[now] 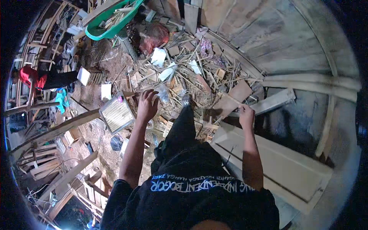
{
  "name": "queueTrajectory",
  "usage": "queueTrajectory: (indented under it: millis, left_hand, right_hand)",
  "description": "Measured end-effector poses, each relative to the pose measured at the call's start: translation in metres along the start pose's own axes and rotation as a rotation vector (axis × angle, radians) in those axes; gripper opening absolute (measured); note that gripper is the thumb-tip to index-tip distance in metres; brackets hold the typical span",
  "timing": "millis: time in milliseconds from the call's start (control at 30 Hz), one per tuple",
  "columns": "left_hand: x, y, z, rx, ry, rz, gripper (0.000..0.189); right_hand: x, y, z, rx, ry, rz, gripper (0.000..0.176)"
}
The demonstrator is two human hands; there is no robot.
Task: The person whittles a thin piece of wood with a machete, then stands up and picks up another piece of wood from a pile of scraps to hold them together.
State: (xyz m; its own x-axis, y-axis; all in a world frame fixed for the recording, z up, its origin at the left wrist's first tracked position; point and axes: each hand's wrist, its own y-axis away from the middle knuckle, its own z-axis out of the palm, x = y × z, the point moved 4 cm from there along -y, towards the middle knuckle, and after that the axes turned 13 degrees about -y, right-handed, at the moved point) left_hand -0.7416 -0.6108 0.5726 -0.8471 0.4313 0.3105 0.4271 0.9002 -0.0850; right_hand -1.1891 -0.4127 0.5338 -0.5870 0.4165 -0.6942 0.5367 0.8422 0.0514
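Note:
My left hand (147, 104) is raised over the littered floor with its fingers apart and nothing in them. Beside it on the left lies a framed slatted panel (118, 114) with a small pink item (120, 99) on its upper edge. My right hand (247, 116) has its fingers curled together, near the end of a thin wooden strip (230, 99); whether it grips the strip is hard to make out. A brown board (234, 97) lies just beyond that hand, and a large pale panel (268, 165) is below it.
Wood scraps (188, 73) cover the floor ahead around my foot (186, 101). A green tub (100, 34) of sticks stands at upper left. A person in red (28, 78) bends at far left. Beams (57, 130) cross the left side; a wall (276, 42) rises at right.

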Motion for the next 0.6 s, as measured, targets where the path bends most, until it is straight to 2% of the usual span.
queueTrajectory:
  millis: [133,200,233,333,467,500,567,600]
  left_hand:
    - [-0.021,-0.048,-0.002,-0.101,-0.102,-0.002,0.029]
    - [-0.03,-0.063,0.0,-0.142,-0.092,-0.009,0.03]
    - [-0.039,-0.072,0.005,-0.145,-0.17,0.092,0.03]
    - [-0.046,-0.084,0.006,-0.123,-0.123,0.032,0.03]
    - [-0.049,-0.088,0.022,-0.159,-0.146,0.07,0.028]
    - [-0.035,-0.092,0.012,-0.183,-0.081,-0.059,0.028]
    - [-0.03,-0.093,0.012,-0.206,-0.09,-0.059,0.027]
    - [-0.029,-0.091,0.015,-0.22,-0.099,-0.059,0.027]
  right_hand:
    - [-0.013,-0.076,0.035,-0.078,0.015,0.053,0.018]
    - [-0.016,-0.102,0.041,-0.048,-0.12,0.097,0.021]
    - [-0.024,-0.11,0.042,0.001,-0.109,-0.009,0.022]
    - [-0.031,-0.131,0.046,-0.075,-0.095,0.046,0.024]
    - [-0.031,-0.144,0.046,-0.052,-0.18,0.064,0.027]
    - [-0.032,-0.147,0.043,-0.078,-0.143,0.093,0.027]
    - [-0.026,-0.147,0.043,-0.113,-0.104,0.13,0.027]
    - [-0.023,-0.149,0.042,-0.083,-0.152,0.036,0.025]
